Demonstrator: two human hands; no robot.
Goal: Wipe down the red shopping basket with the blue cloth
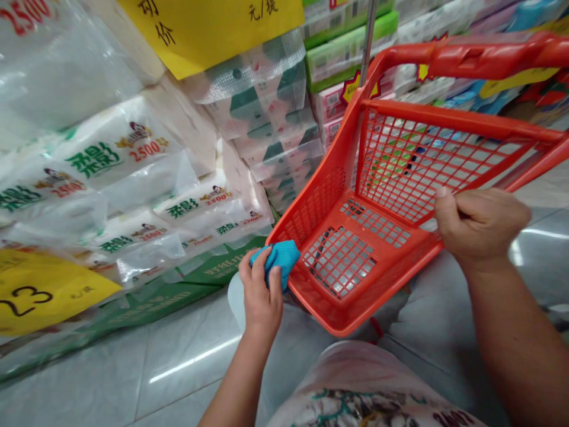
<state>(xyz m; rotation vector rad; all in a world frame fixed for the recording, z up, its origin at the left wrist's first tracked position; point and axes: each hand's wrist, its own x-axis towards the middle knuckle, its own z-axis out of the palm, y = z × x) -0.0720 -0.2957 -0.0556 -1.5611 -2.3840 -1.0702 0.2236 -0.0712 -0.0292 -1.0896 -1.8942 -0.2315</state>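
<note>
A red plastic shopping cart (329, 308) stands in front of me, with nothing lying in its basket. At its lower left corner my left hand (262, 287) holds a blue cloth (284, 258) between fingers and thumb, against or very near the rim. My right hand (480, 222) is closed in a fist at the right side of the cart, by the mesh panel (409, 154). What the fist holds, if anything, is hidden.
Stacked tissue packs (120, 142) fill the left side, with yellow price signs (213, 29) on them. More packs (351, 53) line the shelf behind the cart. Grey floor tiles (178, 362) show at the lower left. A metal pole (368, 41) rises behind the cart.
</note>
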